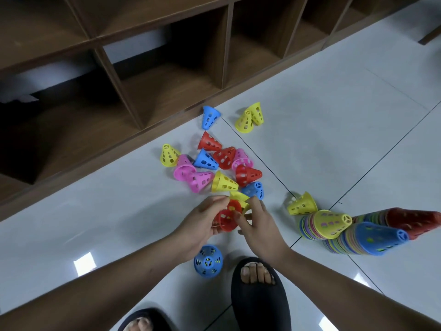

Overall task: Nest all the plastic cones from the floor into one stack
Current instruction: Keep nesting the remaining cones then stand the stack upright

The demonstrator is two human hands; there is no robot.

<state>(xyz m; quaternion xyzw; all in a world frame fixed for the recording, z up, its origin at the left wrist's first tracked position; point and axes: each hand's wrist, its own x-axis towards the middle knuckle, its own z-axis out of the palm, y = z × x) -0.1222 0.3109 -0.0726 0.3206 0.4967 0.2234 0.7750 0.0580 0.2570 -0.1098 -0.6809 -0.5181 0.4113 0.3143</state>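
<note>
Nesting goes best with rims aligned: left hand (pixel 202 223) grips the red cone (pixel 226 218) above the floor (pixel 119 223), right hand (pixel 260 218) pinches the yellow cone (pixel 239 197) against it; push straight, never tilted.

— What's up at twelve?
— A brown wooden shelf (pixel 167 44) of open cubbies, running from nine round to one. Pale patches show at the back of two cubbies near ten.
— And below?
— Glossy pale floor (pixel 334 103) tiles with dark grout lines, and bright glints at seven and five.
— At six?
— A dark open-toed slipper (pixel 260 306), toes showing. A second slipper (pixel 143 322) is cut off by the bottom edge.
</note>
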